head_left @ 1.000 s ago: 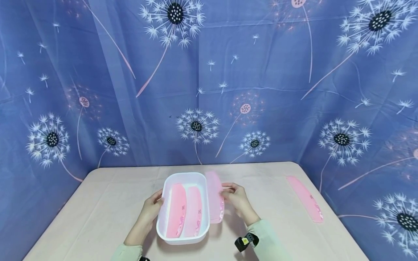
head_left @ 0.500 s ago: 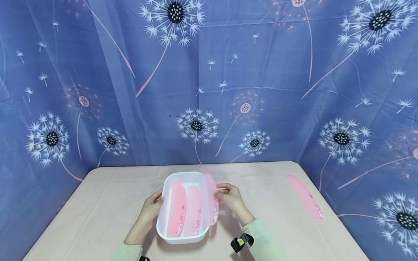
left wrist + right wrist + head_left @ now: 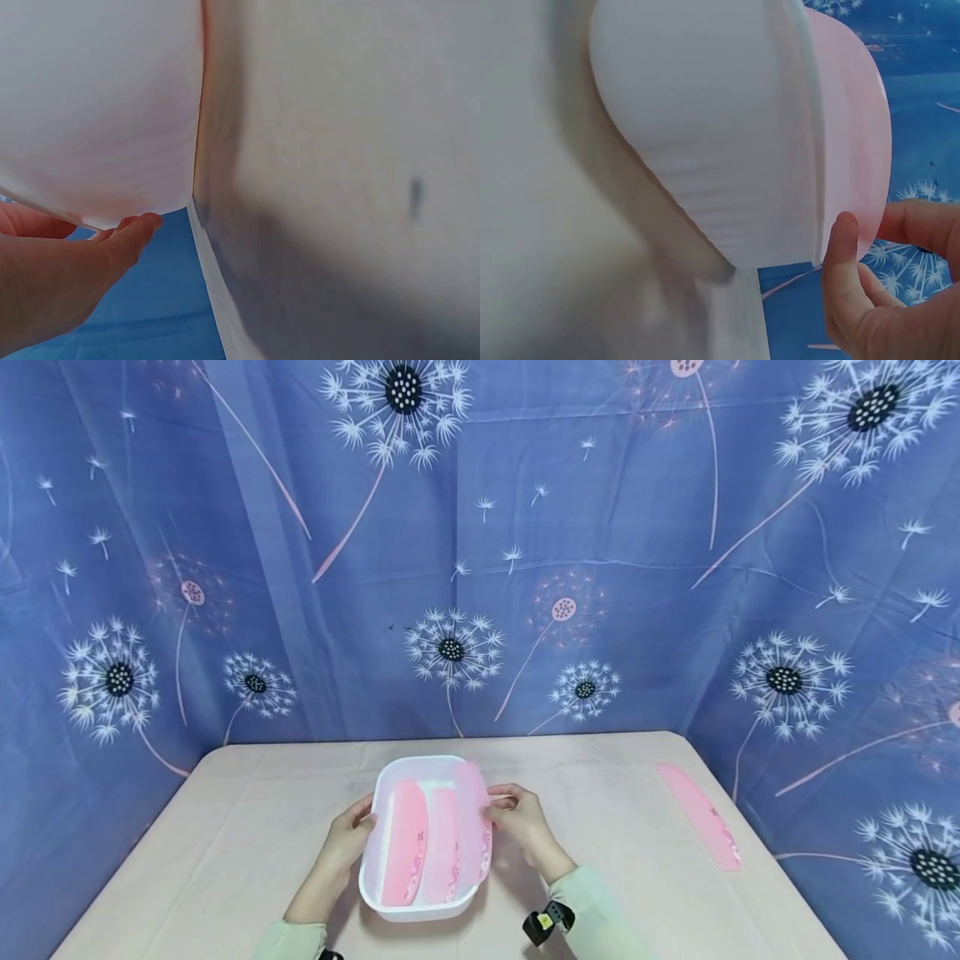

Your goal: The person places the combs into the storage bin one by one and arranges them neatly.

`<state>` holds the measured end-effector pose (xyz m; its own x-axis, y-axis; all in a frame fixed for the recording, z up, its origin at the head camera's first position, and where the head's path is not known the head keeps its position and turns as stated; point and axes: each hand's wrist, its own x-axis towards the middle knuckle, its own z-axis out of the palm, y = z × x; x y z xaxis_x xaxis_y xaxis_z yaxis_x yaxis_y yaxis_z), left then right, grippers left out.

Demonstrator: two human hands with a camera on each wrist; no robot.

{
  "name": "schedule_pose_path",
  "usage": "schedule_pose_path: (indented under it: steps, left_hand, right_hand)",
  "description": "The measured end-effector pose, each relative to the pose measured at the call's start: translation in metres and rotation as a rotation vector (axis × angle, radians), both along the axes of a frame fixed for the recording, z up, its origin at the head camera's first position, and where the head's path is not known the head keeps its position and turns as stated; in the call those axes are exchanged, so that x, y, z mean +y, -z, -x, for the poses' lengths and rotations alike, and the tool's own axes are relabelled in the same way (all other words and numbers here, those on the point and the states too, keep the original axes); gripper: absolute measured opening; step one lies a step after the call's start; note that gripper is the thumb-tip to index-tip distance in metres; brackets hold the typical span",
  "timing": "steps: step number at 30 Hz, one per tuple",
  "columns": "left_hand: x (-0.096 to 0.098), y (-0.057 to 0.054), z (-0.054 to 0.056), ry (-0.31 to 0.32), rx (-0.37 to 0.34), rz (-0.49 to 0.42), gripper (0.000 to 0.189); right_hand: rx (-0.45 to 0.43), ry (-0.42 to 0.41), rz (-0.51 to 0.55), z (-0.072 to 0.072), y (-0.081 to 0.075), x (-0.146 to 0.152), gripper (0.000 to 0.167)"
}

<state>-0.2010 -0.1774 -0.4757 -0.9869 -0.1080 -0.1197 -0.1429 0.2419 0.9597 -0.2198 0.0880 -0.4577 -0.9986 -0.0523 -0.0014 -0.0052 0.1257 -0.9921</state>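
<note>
In the head view a white plastic box (image 3: pixel 420 912) holds two pink combs lying side by side, a left comb (image 3: pixel 405 843) and a right comb (image 3: pixel 441 843). My left hand (image 3: pixel 348 837) grips the box's left rim, thumb on top and fingers against the outer wall. Between thumb and fingers, my right hand (image 3: pixel 521 822) pinches another translucent pink comb (image 3: pixel 474 810), which overlaps the box's right side. From the right wrist, this held comb (image 3: pixel 855 127) rises above the box's rim, while the white outer wall (image 3: pixel 705 135) hides the inside.
One more pink comb (image 3: pixel 699 817) lies on the pale tabletop (image 3: pixel 600 793) at the far right. Blue dandelion-print cloth (image 3: pixel 510 527) hangs behind the table and along both sides. A black wrist device (image 3: pixel 547 922) sits on the right sleeve.
My right hand has moved left, bringing its pinched comb from beside the box to over its right side. The left hand and the box have stayed put.
</note>
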Motion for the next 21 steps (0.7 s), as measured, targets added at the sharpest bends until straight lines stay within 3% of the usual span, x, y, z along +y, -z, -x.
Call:
schedule_pose_path:
  steps: [21]
  left_hand:
    - [0.000,0.002,0.001,-0.010,0.007,-0.010,0.048]
  right_hand:
    - [0.057,-0.003,-0.088,-0.001,0.013,-0.008,0.040]
